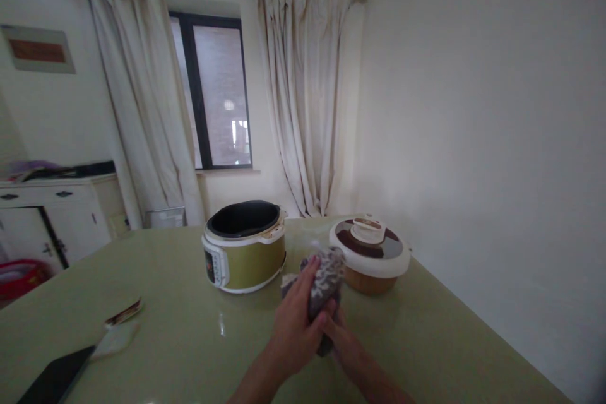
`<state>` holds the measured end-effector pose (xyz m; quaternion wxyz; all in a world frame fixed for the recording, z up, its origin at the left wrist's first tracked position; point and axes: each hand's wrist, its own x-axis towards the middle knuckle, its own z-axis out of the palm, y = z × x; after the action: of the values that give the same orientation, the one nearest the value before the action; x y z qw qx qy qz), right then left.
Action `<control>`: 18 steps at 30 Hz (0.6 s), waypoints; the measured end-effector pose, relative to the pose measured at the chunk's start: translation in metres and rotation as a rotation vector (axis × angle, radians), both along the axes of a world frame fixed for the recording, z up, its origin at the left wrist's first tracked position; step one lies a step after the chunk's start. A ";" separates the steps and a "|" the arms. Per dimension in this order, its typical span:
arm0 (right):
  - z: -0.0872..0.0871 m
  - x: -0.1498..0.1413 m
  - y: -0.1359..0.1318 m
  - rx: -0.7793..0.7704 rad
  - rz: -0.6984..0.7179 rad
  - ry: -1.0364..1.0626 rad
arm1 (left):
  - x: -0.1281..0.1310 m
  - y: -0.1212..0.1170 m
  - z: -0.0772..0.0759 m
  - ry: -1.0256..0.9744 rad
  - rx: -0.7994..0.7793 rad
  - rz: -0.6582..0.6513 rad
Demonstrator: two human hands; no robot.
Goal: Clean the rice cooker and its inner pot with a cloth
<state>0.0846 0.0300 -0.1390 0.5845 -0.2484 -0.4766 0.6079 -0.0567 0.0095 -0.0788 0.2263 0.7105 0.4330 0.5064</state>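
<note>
Both my hands hold a clear plastic bag filled with small dark and pale pieces, just above a green table. My left hand wraps round the bag's left side, fingers closed on it. My right hand grips the bag's lower end from below, mostly hidden behind the left hand. A gold-and-white electric cooker stands open, its dark inner pot showing, just beyond and left of the bag. The cooker's lid lies on the table to the right of the bag.
A dark flat object and some small packets lie at the table's near left. A white cabinet stands at the far left. Curtains flank a window behind the table. A plain wall runs along the right.
</note>
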 end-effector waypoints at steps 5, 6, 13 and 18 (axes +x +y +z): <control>-0.011 0.005 -0.003 -0.471 0.001 0.385 | -0.033 0.022 0.017 0.333 0.009 -0.092; -0.008 0.010 -0.002 -0.505 0.002 0.415 | -0.047 0.032 0.025 0.400 0.094 0.064; -0.002 0.016 -0.004 -0.579 0.066 0.478 | -0.140 0.095 0.063 0.996 0.128 0.623; -0.004 0.011 0.003 -0.532 0.157 0.422 | -0.135 0.096 0.060 1.038 0.151 0.602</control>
<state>0.0955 0.0335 -0.1430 0.5364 -0.2235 -0.1876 0.7920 -0.1922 0.1056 -0.0184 -0.2190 0.7251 0.6318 0.1645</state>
